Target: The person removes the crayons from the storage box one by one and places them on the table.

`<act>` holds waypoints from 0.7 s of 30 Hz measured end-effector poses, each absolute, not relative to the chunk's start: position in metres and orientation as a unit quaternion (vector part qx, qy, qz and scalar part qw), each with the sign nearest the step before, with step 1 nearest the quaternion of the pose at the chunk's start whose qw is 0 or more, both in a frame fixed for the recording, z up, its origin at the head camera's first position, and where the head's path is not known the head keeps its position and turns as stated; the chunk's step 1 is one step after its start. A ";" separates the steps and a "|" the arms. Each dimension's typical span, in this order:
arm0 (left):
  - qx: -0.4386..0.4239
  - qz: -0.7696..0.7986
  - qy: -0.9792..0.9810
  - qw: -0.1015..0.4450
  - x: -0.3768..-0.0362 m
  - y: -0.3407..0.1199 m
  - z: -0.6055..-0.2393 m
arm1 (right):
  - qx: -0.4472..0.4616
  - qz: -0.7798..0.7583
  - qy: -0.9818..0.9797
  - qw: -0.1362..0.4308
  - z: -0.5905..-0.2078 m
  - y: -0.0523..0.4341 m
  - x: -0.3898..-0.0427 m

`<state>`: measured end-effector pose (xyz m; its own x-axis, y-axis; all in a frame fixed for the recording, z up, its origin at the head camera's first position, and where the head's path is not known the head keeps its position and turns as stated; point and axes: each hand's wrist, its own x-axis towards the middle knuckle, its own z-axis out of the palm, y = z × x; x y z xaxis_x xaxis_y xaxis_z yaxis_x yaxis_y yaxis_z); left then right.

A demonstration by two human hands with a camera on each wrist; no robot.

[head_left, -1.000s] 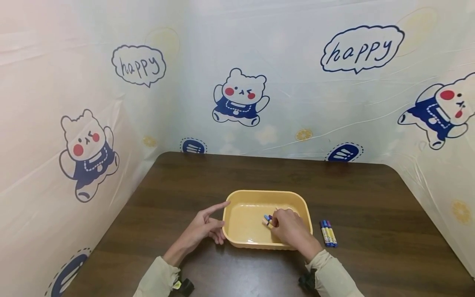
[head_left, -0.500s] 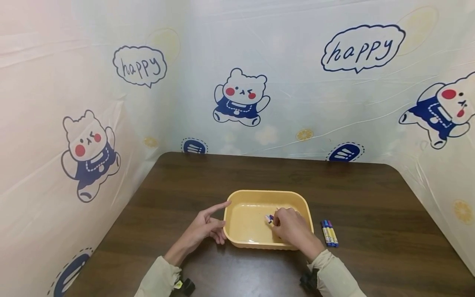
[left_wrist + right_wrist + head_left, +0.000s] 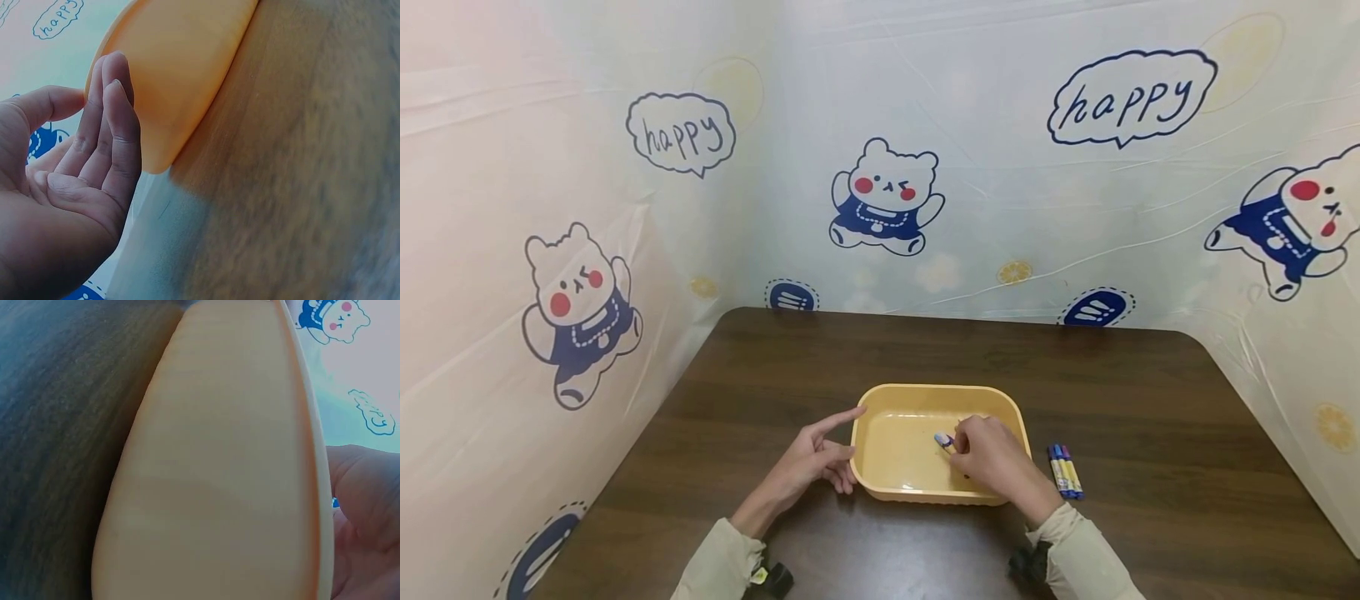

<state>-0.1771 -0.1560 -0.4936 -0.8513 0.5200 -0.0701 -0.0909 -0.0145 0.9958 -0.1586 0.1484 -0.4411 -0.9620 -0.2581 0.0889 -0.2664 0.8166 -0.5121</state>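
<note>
Booth-like setting, with cartoon-bear sheeting (image 3: pixel 985 200) on three sides of a wood-grain table (image 3: pixel 820 350)

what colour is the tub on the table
The tub is plain yellow; it shows best in the head view.

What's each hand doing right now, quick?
Left hand: open, touching the yellow tub.
Right hand: closed, holding at least one marker inside the tub.

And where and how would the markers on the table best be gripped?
Probably pinch the markers across their middles from above, on the outer long sides: they lie flat on the table, side by side, with nothing resting on them.
</note>
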 end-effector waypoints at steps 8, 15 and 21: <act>0.167 0.694 0.665 0.220 -0.177 -0.156 -0.494 | 0.136 0.281 -0.950 0.015 -0.436 0.148 -0.158; 0.176 0.694 0.662 0.219 -0.177 -0.156 -0.494 | 0.132 0.288 -0.948 0.037 -0.431 0.150 -0.158; 0.173 0.696 0.661 0.219 -0.177 -0.156 -0.495 | 0.135 0.290 -0.946 0.051 -0.426 0.151 -0.158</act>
<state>-0.1771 -0.1565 -0.4948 -0.8442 0.5337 -0.0497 -0.0772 -0.0293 0.9966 -0.1576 0.1515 -0.4261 -0.9581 -0.2267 0.1753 -0.2860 0.7948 -0.5352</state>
